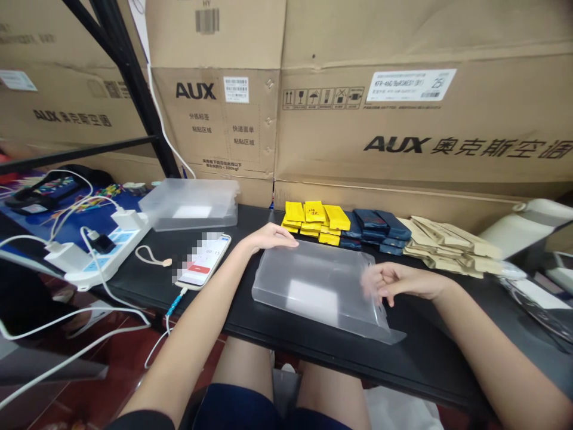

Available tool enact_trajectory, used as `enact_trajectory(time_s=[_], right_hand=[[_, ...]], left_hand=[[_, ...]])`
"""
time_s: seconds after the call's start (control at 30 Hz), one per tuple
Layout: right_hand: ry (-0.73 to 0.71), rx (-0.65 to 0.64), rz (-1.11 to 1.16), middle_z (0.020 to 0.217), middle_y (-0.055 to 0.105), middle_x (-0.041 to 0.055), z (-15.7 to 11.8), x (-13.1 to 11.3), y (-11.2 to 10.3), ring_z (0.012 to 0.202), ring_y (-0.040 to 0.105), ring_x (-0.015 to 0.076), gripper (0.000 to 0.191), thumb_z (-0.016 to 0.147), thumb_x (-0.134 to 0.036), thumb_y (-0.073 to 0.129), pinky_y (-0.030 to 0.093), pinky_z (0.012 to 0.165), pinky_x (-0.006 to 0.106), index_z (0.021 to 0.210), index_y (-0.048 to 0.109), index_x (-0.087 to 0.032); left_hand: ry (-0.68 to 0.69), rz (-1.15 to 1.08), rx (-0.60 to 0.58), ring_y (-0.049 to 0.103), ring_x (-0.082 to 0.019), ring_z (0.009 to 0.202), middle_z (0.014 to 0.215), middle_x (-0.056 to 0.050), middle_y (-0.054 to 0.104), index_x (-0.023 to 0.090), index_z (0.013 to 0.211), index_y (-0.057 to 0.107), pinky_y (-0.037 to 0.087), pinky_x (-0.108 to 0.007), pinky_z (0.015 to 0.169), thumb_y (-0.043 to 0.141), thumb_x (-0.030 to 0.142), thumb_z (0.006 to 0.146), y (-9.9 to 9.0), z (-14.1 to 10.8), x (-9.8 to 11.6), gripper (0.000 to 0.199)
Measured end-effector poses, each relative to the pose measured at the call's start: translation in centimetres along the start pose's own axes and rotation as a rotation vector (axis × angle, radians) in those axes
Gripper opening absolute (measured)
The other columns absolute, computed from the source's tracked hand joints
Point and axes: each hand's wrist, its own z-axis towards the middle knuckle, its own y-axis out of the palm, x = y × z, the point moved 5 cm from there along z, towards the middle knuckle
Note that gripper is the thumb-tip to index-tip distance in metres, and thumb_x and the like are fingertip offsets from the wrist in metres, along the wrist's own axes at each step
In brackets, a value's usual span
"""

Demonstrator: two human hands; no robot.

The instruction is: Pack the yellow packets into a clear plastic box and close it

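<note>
A translucent plastic case (331, 275) lies flat on the black table (277, 325), with a white label showing through it and an end flap sticking out at its lower right. My left hand (274, 236) rests on the case's far left edge, fingers stretched out and together. At the right end of the case is my right hand (382, 282), its fingers curled and partly blurred; whether they grip the edge cannot be made out. Yellow packets (316, 220), dark blue packets (380, 228) and beige packets (447, 242) are piled behind the case.
A second translucent case (192, 200) lies at the back left. In front of it are a phone (203, 260) on a cable and a white power strip (111, 254) with plugs. A white bottle-like object (523, 230) leans at the right. Cardboard boxes (403, 36) stand behind.
</note>
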Motion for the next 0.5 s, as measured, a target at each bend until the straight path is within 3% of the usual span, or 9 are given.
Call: enact_trajectory(time_s=[0.13, 0.33, 0.5], right_hand=[[-0.036, 0.014, 0.027, 0.091, 0.069, 0.0089, 0.04, -0.28, 0.3, 0.066, 0.066, 0.0132, 0.043, 0.066, -0.028, 0.078, 0.054, 0.058, 0.022, 0.102, 0.058, -0.014], [-0.015, 0.048, 0.055, 0.091, 0.069, 0.0106, 0.47, -0.06, 0.34, 0.066, 0.068, 0.0157, 0.039, 0.077, -0.04, 0.067, 0.054, 0.051, 0.021, 0.103, 0.053, -0.015], [0.024, 0.099, 0.015, 0.086, 0.069, 0.009, 0.4, -0.24, 0.32, 0.064, 0.068, 0.015, 0.039, 0.076, -0.038, 0.069, 0.053, 0.05, 0.021, 0.102, 0.051, -0.015]], left_hand=[[-0.011, -0.018, 0.013, 0.067, -0.018, 0.084, 0.085, -0.009, 0.073, 0.015, 0.082, 0.074, 0.048, -0.034, 0.089, 0.081, 0.035, 0.057, -0.12, 0.1, -0.15, 0.032], [-0.016, -0.008, 0.037, 0.068, -0.019, 0.084, 0.085, -0.01, 0.073, 0.015, 0.082, 0.074, 0.049, -0.034, 0.088, 0.081, 0.036, 0.057, -0.29, 0.12, -0.2, 0.034], [-0.015, -0.041, 0.035, 0.067, -0.018, 0.084, 0.084, -0.009, 0.073, 0.014, 0.081, 0.074, 0.048, -0.034, 0.09, 0.082, 0.034, 0.056, -0.19, 0.15, -0.27, 0.033]])
